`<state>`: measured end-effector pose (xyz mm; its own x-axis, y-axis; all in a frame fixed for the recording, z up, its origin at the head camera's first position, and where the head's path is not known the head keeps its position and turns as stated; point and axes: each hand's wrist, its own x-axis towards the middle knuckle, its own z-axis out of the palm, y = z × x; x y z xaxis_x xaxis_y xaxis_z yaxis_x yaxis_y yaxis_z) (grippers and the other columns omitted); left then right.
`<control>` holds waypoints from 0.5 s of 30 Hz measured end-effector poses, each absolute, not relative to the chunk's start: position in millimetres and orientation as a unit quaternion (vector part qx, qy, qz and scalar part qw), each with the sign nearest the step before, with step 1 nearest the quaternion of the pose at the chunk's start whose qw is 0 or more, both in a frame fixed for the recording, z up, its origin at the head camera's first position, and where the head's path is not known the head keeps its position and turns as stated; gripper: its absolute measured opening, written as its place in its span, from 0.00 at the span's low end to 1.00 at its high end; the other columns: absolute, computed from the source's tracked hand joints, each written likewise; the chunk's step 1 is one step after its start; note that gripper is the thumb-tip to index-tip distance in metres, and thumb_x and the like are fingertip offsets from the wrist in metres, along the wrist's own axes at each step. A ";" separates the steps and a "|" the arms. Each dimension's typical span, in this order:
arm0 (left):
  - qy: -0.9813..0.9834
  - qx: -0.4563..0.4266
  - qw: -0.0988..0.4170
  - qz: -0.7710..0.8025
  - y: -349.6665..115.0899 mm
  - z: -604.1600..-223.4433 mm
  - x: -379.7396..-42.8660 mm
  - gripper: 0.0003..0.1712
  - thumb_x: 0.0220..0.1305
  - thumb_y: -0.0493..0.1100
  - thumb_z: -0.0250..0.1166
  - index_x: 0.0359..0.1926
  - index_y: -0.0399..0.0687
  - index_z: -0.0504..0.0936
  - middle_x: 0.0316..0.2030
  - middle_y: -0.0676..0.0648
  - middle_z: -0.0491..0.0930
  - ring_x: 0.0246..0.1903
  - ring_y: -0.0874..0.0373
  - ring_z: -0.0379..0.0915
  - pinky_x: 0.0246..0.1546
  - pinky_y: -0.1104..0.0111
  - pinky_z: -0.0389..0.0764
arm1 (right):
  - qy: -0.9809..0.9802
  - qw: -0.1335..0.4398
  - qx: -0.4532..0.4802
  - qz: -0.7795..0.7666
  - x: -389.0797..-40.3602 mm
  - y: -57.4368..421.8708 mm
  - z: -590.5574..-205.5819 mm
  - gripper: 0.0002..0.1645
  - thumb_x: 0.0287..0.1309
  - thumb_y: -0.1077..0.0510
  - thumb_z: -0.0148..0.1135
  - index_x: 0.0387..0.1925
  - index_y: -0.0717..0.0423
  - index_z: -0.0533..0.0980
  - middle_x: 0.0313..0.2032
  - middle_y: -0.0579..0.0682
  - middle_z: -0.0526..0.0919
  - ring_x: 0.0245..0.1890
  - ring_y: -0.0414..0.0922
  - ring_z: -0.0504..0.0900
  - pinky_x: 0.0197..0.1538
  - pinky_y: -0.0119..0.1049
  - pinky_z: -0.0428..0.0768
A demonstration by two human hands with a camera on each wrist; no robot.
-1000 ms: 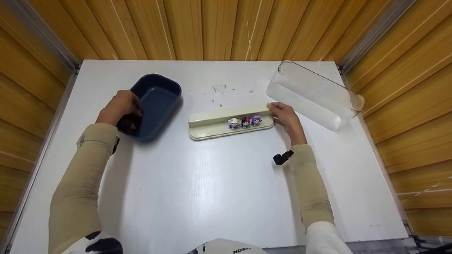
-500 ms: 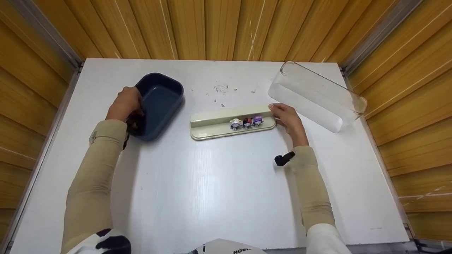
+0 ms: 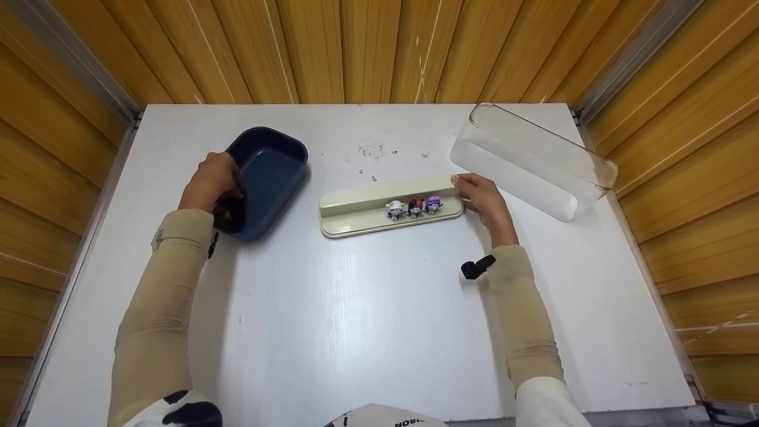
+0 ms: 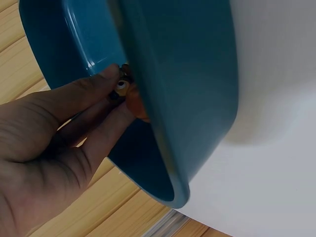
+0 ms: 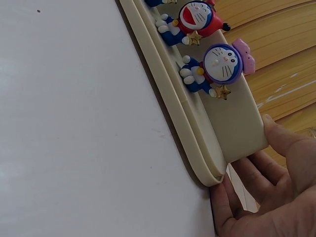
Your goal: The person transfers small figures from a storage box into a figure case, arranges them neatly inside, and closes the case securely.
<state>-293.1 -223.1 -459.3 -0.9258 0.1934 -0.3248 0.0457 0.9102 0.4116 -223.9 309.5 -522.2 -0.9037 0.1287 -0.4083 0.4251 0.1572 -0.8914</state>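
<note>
Already I've three figurines (image 3: pixel 414 207) shelved, right hand (image 3: pixel 486 198) gripping the stand (image 3: pixel 356 222), left hand (image 3: pixel 209 182) pinching another toy (image 4: pixel 136 103) in the bin (image 3: pixel 265 175).

Head view bright, slightly soft; pale vertical glare on the white rectangular tabletop (image 3: pixel 338 290), soft shadow right of the beige cloth left sleeve (image 3: pixel 157 308). Left wrist view dimmer; deep blue plastic bin (image 4: pixel 195 74) shows small highlight inside.
</note>
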 end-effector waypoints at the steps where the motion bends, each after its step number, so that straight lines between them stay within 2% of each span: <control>1: 0.960 0.062 0.183 0.202 -223.3 -459.3 -292.5 0.17 0.51 0.29 0.77 0.43 0.26 0.86 0.43 0.25 0.81 0.36 0.41 0.80 0.43 0.47 0.83 | 0.751 0.122 0.185 -0.622 -224.1 309.0 -521.9 0.35 0.71 0.46 0.61 0.70 0.60 0.68 0.58 0.54 0.76 0.54 0.45 0.78 0.62 0.40 0.76; 8: 0.963 0.059 0.176 0.197 -228.0 -461.9 -287.1 0.20 0.50 0.30 0.78 0.45 0.25 0.85 0.48 0.22 0.78 0.45 0.32 0.80 0.48 0.43 0.81 | 0.741 0.118 0.168 -0.639 -222.2 305.4 -521.8 0.35 0.71 0.47 0.61 0.70 0.63 0.68 0.56 0.53 0.76 0.52 0.44 0.78 0.62 0.41 0.76; 15: 0.962 0.053 0.162 0.213 -224.0 -460.7 -287.4 0.19 0.52 0.31 0.77 0.45 0.26 0.85 0.49 0.22 0.78 0.48 0.30 0.78 0.50 0.42 0.80 | 0.739 0.118 0.173 -0.640 -224.2 308.8 -516.0 0.35 0.71 0.48 0.61 0.70 0.63 0.67 0.51 0.49 0.77 0.50 0.43 0.77 0.60 0.39 0.76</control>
<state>-287.4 -224.0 -460.7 -0.9416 0.1721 -0.2895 0.0337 0.9034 0.4275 -224.2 308.8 -516.0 -0.9126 0.1043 -0.3953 0.4061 0.1212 -0.9057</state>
